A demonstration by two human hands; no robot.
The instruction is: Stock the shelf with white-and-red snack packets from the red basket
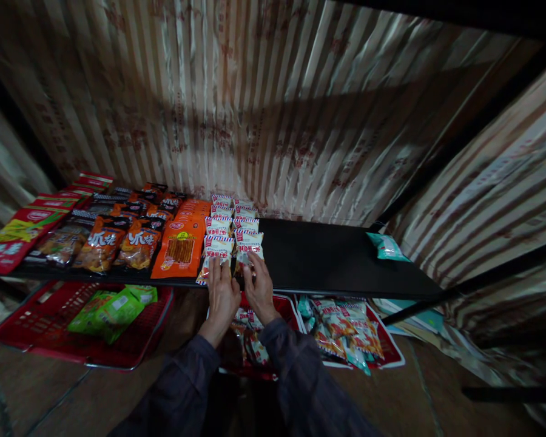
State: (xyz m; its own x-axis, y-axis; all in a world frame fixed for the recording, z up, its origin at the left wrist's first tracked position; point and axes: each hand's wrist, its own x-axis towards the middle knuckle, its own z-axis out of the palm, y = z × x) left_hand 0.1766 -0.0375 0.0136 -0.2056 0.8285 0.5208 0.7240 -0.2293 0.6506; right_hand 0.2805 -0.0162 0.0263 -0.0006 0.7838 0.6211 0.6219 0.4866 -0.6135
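Two columns of small white snack packets with blue-and-red striped edges lie on the black shelf. My left hand (222,294) rests its outstretched fingers on the lower part of the front left packet (217,247). Beside it, my right hand (260,290) touches the front right packet (249,241), its fingers extended and slightly bent. Neither hand is closed round a packet. My fingers cover the packets' lower ends. Directly left of these columns are overlapping orange snack bags (181,237).
Black-and-orange bags (102,243) and red bags (31,224) fill the shelf's left side. One teal packet (387,247) lies at the right end of the black shelf (327,261). Below stand red baskets with green bags (113,309) and mixed packets (346,325). Dark posts frame the shelf.
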